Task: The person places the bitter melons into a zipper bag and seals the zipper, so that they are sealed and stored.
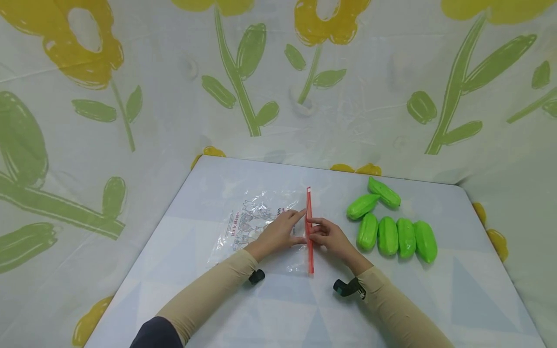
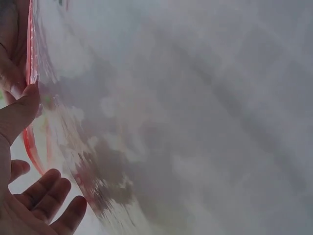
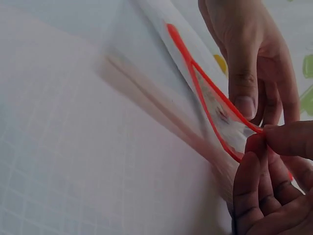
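- Two hands meet at the red zip strip [image 1: 309, 227] of a clear plastic bag [image 1: 256, 232] in the head view. The bag lies flat and crinkly on a smooth, pale table [image 1: 278, 309] with faint triangle shapes. The left hand [image 1: 278, 234] rests on the film with its fingertips at the strip; the right hand [image 1: 326, 237] pinches the strip from the other side. A grey printed drawing shows through the film. Six glossy green, oblong vegetables [image 1: 391, 227] lie near the right hand, four side by side and two angled above them. A thin curtain [image 1: 130, 96] printed with yellow flowers and green leaves hangs around the table.
- In the left wrist view, the film fills most of the picture, shiny and wrinkled. The left hand [image 2: 24, 171] has its thumb pressed to the red strip [image 2: 32, 98], and its other fingers are loosely spread below.
- In the right wrist view, the right hand [image 3: 274, 181] pinches one red lip of the strip [image 3: 205, 98] between thumb and fingertip. The two lips are parted here. The left hand [image 3: 249, 58] pinches the other lip, thumb on top.
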`<state>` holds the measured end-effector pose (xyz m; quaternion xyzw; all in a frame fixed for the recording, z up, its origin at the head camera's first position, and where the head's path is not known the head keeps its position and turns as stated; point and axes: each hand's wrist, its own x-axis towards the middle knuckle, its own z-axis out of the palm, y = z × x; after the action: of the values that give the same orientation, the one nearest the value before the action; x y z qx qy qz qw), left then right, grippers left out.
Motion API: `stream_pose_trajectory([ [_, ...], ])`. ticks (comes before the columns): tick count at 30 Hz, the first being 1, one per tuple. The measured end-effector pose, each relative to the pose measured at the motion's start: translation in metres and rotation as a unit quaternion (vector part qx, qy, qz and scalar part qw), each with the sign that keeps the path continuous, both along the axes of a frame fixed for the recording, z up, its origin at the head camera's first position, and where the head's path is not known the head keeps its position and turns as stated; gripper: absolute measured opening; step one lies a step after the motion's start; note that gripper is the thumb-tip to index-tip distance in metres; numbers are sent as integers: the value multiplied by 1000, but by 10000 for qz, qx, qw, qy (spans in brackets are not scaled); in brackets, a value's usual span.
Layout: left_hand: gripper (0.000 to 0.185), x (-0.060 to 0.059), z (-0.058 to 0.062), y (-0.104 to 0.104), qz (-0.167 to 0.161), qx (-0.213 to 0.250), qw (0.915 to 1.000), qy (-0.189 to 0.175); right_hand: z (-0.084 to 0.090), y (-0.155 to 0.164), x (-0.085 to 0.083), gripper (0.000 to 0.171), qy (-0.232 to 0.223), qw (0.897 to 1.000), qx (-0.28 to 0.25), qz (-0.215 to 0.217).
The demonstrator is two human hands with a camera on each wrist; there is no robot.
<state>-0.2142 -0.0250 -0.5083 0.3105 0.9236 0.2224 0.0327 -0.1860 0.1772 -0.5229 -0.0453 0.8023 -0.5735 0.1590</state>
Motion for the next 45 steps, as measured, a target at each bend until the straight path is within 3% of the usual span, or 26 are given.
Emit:
stream_pose_trajectory([
  [5,84,1,2,0,-144,40,9997,188,4,0,1,47,22,9997,-131,227],
  [15,72,0,0,-2,-306,22,9989,354,33,-5,13,46,-59,9987,-208,462],
  [20,75,-3,-3,-2,-303,-113,9987,393,31,-3,13,47,-170,9974,-467,521],
  [24,78,-3,-2,-2,-292,-129,9988,370,11,0,6,46,12,9982,-493,342],
  [27,79,-2,-1,-2,-265,-109,9991,310,-3,1,0,40,375,9992,-160,4],
  [29,81,-2,-1,-2,-231,-144,9993,271,-3,-1,-1,36,674,9970,340,-188],
  [34,83,-2,1,-1,-169,-201,9995,190,-1,-5,-3,34,1176,9822,1426,-335],
  [39,84,0,5,1,-110,-32,9997,209,1,-7,-5,34,1164,9784,1679,-325],
  [45,83,3,11,3,197,275,9991,248,-1,-8,-7,33,1109,9772,1777,-345],
])
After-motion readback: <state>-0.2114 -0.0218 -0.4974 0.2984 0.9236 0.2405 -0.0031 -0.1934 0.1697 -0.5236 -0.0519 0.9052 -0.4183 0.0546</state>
